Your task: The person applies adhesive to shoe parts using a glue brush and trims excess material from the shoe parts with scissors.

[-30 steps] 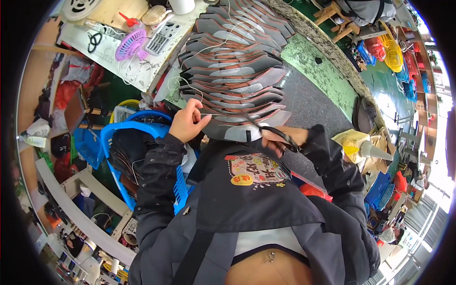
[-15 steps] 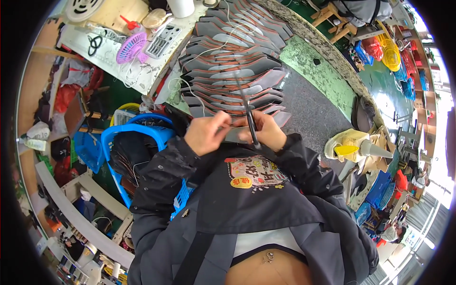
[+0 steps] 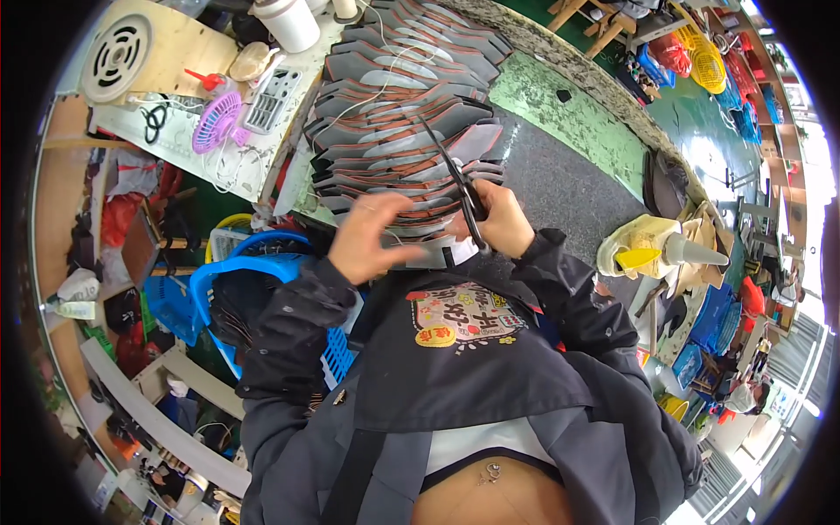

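A: Grip, R hand [image 3: 507, 223]?

B: Closed round handles of scissors [image 3: 457, 171]. Blades angled up & L, above pieces [image 3: 376, 136] approx. Tips touching any? Can't tell.

A: And L hand [image 3: 363, 241]?

B: Thumb & fingers parted, bit blurred. Nothing seen held. Just by near end of row; contact w/ pieces, can't tell.

A: Location of pieces, exactly?

B: On bench [image 3: 560, 192], in a long overlapping row, running away from apron [image 3: 472, 376]. Lots. Grey, w/ red-brown edges. White cord [image 3: 350, 111] lying across, twd far end.

A: Handling, prob.?

B: Light apiece, at a guess. Thin, bendy but springy, judging by the curved edges. Maybe apt to slide on one another; not fragile, prob. Best lifted by an edge, thumb one side & fingertips other. Avoid tugging from mid-row, in case of dragging neighbours along.

A: Scissors?

B: Metal blades by the look, so stiff, w/ a bit of weight. Hold by handles only, L fingers well clear of edges. Slip risk prob. low there.

A: Brands, labels, writing?

B: Print [image 3: 464, 319] on apron: coloured characters on a pale patch, w/ yellow shapes. Biggest writing nearby; not for copying. No brand made out on scissors or pieces. Bottle [image 3: 678, 249] R of bench, pale cone nozzle: no readable text, AFAICT.
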Action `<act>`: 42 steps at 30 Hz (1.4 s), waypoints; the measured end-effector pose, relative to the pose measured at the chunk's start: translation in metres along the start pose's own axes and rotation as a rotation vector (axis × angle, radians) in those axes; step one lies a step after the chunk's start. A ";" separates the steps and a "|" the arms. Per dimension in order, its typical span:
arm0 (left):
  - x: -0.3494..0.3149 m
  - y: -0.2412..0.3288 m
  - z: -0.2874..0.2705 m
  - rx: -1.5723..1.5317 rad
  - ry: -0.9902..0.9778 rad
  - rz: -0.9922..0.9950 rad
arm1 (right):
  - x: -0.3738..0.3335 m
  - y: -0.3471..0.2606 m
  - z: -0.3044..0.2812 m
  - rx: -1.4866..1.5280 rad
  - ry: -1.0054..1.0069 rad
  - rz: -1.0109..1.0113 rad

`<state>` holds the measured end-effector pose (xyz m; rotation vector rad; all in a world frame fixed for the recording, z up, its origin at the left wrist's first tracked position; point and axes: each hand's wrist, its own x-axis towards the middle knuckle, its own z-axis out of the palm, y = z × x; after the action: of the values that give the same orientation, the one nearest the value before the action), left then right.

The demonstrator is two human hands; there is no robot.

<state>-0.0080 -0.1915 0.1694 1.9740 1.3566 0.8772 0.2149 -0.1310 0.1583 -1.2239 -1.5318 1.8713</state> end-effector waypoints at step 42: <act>0.005 -0.016 -0.020 -0.452 -0.125 -0.451 | 0.016 0.003 0.012 0.198 0.079 -0.019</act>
<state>-0.0317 -0.1798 0.1705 1.2917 1.3169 0.7471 0.1971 -0.1268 0.1499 -1.1744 -1.2785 1.8879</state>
